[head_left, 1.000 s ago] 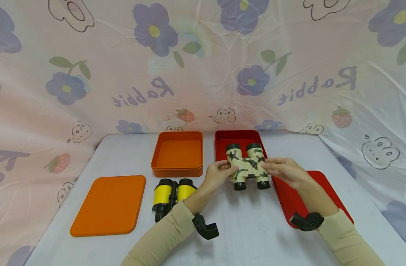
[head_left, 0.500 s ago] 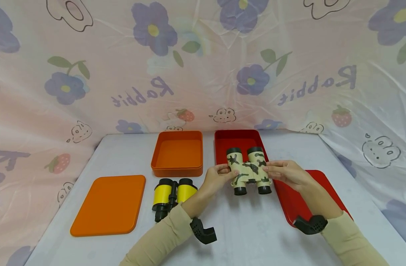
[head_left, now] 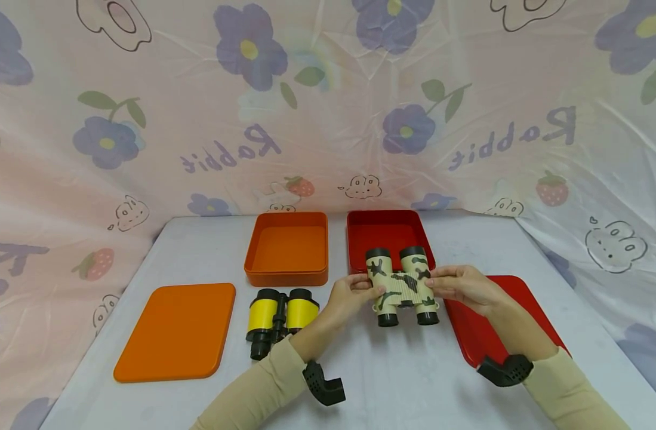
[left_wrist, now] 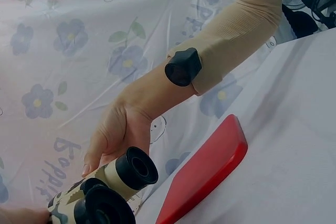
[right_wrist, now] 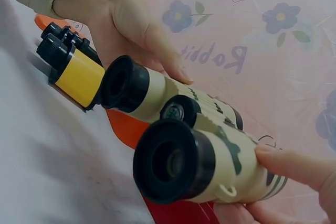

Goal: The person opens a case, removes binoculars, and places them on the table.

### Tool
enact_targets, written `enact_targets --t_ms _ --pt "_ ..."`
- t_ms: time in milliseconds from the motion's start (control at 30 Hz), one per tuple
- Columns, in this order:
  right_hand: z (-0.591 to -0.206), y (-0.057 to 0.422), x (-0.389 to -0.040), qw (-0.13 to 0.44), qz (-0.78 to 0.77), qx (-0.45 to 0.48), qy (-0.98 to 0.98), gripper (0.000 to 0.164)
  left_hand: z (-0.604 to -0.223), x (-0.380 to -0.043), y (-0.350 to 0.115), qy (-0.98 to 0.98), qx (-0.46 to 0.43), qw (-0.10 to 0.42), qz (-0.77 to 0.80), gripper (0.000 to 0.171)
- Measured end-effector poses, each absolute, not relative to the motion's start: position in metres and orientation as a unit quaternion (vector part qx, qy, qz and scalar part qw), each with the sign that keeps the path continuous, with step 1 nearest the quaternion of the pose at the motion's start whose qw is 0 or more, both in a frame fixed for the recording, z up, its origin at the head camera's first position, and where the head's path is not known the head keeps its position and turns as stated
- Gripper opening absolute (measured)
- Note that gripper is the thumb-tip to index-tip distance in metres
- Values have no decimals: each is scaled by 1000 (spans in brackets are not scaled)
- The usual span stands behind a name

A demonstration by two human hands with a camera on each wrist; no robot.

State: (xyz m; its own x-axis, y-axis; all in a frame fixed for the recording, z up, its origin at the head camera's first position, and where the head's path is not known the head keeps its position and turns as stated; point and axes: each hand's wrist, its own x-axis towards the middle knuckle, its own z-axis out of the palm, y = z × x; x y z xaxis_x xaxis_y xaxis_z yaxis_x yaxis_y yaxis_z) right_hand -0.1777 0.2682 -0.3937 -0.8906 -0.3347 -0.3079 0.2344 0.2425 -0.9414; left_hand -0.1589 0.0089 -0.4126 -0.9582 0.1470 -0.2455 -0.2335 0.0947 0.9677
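Camouflage binoculars [head_left: 405,286] are held off the table between both hands, their black eyepieces toward the person. On the left barrel, the left hand [head_left: 351,298] grips with the thumb on top. The right hand [head_left: 464,289] pinches the right barrel, thumb above and fingers beneath, as the right wrist view shows on the binoculars [right_wrist: 231,150]. Behind them sits a red box [head_left: 387,230], its near edge partly hidden by the barrels. Yellow and black binoculars [head_left: 260,316] lie on the table, partly covered by the left forearm.
An open orange box [head_left: 287,248] stands at the back, left of the red one. Its orange lid [head_left: 174,331] lies flat at the left. Under the right forearm lies a red lid [head_left: 475,325]. A printed curtain [head_left: 328,119] hangs behind the white table [head_left: 381,382].
Both hands have drawn the camouflage binoculars a little toward the person, away from the red box. The boxes, lids and yellow binoculars have stayed in place.
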Motion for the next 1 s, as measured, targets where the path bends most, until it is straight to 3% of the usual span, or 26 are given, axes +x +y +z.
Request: enact_targets --t_ms 567,1000 --pt "-402 272 -173 272 -606 -85 743 9 -421 -149 3 743 -23 154 651 49" --pt "-419 273 -169 277 -590 -69 756 11 -430 -142 -1 753 -12 171 636 48"
